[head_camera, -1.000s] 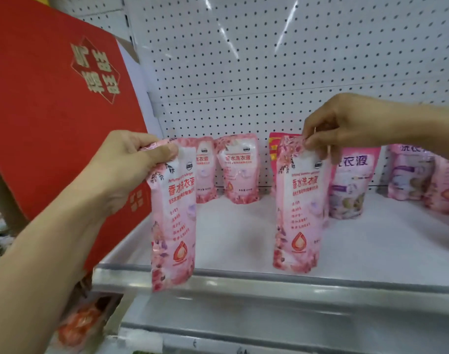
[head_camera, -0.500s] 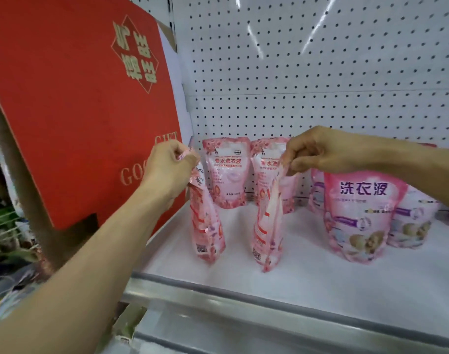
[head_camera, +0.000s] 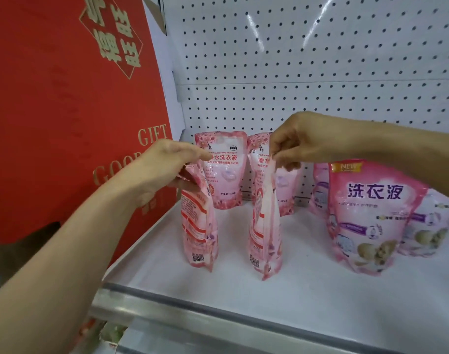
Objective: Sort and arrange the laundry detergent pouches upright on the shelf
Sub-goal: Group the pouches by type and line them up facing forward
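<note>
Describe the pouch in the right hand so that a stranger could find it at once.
Start at the red gift box on the left, then go right along the white shelf. The second pouch stands edge-on, pinched at its top by the right hand, unlike the front-facing pouches behind.

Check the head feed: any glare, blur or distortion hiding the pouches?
Head view: glare streaks only on the pegboard; wide-angle bending at the edges; the shelf evenly lit; held pouches slightly soft, big print on the purple-lettered pouch readable.
</note>
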Tool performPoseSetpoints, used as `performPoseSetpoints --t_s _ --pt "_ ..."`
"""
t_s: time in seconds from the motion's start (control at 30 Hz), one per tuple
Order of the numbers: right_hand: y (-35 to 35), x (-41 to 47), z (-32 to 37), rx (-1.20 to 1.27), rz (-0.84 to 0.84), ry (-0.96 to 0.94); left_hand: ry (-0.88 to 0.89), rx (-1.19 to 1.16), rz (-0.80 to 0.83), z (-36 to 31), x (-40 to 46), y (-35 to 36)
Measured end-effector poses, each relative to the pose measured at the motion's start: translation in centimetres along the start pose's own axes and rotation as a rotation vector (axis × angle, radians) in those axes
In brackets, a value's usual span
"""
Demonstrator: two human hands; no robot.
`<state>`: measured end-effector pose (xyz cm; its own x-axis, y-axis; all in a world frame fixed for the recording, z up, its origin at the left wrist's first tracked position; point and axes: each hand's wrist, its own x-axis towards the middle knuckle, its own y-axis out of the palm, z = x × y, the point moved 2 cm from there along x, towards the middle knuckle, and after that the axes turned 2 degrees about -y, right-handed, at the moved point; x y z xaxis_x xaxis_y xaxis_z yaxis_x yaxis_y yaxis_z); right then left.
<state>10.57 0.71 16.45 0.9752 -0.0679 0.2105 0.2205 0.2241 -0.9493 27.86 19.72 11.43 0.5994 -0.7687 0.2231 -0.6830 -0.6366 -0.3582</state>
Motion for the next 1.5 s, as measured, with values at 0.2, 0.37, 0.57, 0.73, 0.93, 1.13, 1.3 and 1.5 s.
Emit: performPoseSetpoints --t_s 0.2,0.37,0.57,0.73,0.93,1.13,1.3,1.5 --pt "-0.4 1.6 -0.4 -0.335 -0.067 0.128 0.015 -0.013 0.167 0.1 0.5 -1.3" --pt "0.3 2.2 -1.2 -0.291 -0.055 0.164 0.212 0.327 0.147 0.9 1.1 -2.3" --pt "0.2 2.0 -2.5 -0.285 -0.132 0.186 0.484 0.666 0.019 0.5 3.3 -2.0" --pt "-0.1 2.4 -3.1 -0.245 -0.204 0.210 0.464 0.677 0.006 0.0 4.9 -1.4" --pt "0.6 3.1 -4.1 -0.280 -0.200 0.260 0.456 0.668 0.007 0.3 6.2 -1.1" --pt "0.1 2.9 -4.1 -0.264 -0.177 0.226 0.412 0.708 0.005 0.3 6.6 -1.7" --pt "-1.7 1.4 -3.4 -0.153 -0.069 0.251 0.377 0.785 -0.054 0.4 6.5 -2.8" --pt "-1.8 0.2 -3.1 -0.005 0.071 0.240 0.342 0.823 -0.059 0.4 6.4 -2.7"
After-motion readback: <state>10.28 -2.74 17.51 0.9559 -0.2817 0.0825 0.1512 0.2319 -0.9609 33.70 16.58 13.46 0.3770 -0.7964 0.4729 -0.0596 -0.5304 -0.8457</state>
